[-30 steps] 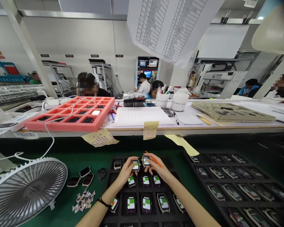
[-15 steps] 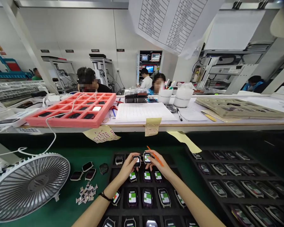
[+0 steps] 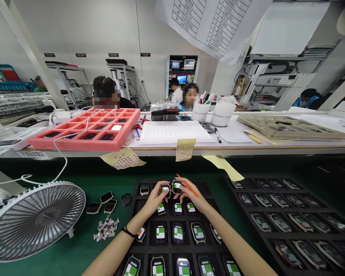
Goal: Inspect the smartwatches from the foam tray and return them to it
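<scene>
Black foam makes up the compartment tray (image 3: 169, 230), whose near end is cut off by the bottom edge of the view. The forearms and wrists partly cover several watches in its compartments, and the fine markings on their green-and-white screens are too small to read. A second black compartment tray (image 3: 248, 221), off to the right, is dim toward its far side. The white round fan (image 3: 47, 218) is cropped at the left edge.

Above the far part of the first tray, the fingers of the left hand (image 3: 156, 197) are nearly closed around a pale-cased square watch (image 3: 165, 190), the thumb lying over part of its lit screen. The fingers of the right hand (image 3: 192, 193) are bent in around another pale-cased watch (image 3: 177, 186), its screen lit too; the fingertips behind both cases are partly hidden. The two watches are held side by side, faces toward the wearer. A slim orange stick (image 3: 188, 185) (perhaps a pen or a tool, hard to tell) slants across the right hand, its grip not clear.

On the green bench (image 3: 74, 253), between fan and first tray, small silvery pieces (image 3: 106, 229) lie in a loose pile near dark-faced watches (image 3: 106, 197).
</scene>
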Motion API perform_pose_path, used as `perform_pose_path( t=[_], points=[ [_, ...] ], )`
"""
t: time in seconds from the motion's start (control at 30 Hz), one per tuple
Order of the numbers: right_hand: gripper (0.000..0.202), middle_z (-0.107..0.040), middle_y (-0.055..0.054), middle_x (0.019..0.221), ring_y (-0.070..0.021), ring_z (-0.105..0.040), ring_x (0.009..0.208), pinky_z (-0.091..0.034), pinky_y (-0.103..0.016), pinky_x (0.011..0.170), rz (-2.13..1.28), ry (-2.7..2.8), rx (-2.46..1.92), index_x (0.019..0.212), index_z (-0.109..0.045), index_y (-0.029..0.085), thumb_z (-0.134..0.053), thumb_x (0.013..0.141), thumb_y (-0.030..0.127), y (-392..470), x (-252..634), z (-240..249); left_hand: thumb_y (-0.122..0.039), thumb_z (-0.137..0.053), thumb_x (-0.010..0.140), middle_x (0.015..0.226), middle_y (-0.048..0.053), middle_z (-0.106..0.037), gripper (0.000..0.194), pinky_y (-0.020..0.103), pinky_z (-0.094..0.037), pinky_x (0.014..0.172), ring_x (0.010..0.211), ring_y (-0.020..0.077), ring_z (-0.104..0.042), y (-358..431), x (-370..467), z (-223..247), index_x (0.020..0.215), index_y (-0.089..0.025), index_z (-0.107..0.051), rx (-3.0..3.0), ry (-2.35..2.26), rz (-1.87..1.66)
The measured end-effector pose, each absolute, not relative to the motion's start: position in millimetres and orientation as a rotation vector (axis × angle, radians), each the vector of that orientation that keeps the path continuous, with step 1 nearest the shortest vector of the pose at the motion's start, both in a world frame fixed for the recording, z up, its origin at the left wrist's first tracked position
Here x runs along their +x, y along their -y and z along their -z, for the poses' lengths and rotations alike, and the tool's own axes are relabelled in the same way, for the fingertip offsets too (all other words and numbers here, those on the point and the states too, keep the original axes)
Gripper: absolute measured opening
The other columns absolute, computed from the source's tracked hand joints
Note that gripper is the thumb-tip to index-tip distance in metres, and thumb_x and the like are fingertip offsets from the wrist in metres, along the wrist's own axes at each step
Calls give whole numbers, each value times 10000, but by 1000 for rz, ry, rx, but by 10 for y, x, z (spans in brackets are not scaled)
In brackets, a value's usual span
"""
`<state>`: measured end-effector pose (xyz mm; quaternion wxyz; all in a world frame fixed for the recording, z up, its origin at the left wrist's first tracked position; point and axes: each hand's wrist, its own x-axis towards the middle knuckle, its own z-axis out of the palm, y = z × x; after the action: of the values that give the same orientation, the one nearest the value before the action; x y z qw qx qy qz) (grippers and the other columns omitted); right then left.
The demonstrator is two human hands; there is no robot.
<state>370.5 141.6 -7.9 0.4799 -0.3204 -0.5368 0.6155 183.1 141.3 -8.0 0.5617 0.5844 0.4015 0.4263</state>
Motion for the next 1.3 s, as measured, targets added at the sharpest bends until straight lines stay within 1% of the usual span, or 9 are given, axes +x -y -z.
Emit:
perform_pose_path(
  t=[0.13,0.33,0.57,0.63,0.77,0.83,1.03,1.17,1.3],
  points=[
    [315,-581,-71,1022,-173,-677,657,-508,-255,476,-1475,1334,-790,1134,-557,259,-585,836,359,-1421,3711,101,-485,-508,809,857,14,-529,408,187,-295,422,561,100,-532,-1418,1822,93,1091,-191,-506,1315,-961,-965],
    [320,-607,-30,819,-188,-677,612,-490,-244,436,-1493,1283,-808,1114,-556,227,-584,831,373,-1445,3703,104,-466,-530,791,905,22,-520,417,186,-299,422,563,94,-534,-1423,1810,108,1107,-195,-496,1338,-960,-975],
    [311,-594,-55,977,-151,-669,570,-478,-232,434,-1444,1309,-874,1060,-572,222,-624,798,381,-1389,3694,17,-502,-521,786,867,15,-539,438,186,-290,422,541,92,-538,-1409,1817,79,1093,-190,-516,1288,-973,-973],
    [305,-610,-45,928,-155,-666,562,-474,-235,429,-1446,1294,-873,1053,-577,222,-625,798,381,-1382,3694,2,-504,-537,779,853,17,-552,444,187,-295,423,543,99,-545,-1413,1820,75,1086,-183,-523,1255,-960,-981],
    [307,-627,-20,712,-187,-666,560,-459,-242,422,-1511,1228,-831,1057,-578,200,-588,822,397,-1384,3693,-23,-488,-564,765,875,42,-599,447,190,-294,414,533,105,-549,-1424,1818,49,1079,-173,-521,1100,-851,-994],
    [322,-635,-25,684,-196,-667,566,-458,-246,426,-1543,1194,-804,1058,-577,188,-581,823,407,-1385,3694,-34,-474,-567,770,902,53,-611,432,194,-295,413,524,99,-544,-1422,1814,27,1076,-171,-525,1044,-804,-1011],
    [344,-645,-34,698,-195,-663,555,-453,-247,425,-1539,1172,-810,1055,-568,179,-593,808,417,-1383,3692,-31,-442,-577,771,899,39,-601,410,190,-323,429,561,101,-554,-1405,1812,19,1087,-187,-525,1100,-868,-1011],
    [342,-632,-37,806,-193,-672,594,-468,-252,439,-1491,1199,-830,1074,-560,202,-610,798,398,-1386,3682,-9,-452,-584,760,844,3,-531,436,183,-335,429,589,105,-557,-1411,1813,62,1108,-202,-502,1224,-922,-1020],
    [328,-608,-37,862,-187,-675,623,-481,-251,453,-1475,1238,-826,1084,-556,219,-607,806,384,-1398,3678,19,-454,-586,766,856,7,-514,467,182,-339,435,617,108,-553,-1423,1814,96,1141,-204,-465,1296,-919,-1014]
  ],
)
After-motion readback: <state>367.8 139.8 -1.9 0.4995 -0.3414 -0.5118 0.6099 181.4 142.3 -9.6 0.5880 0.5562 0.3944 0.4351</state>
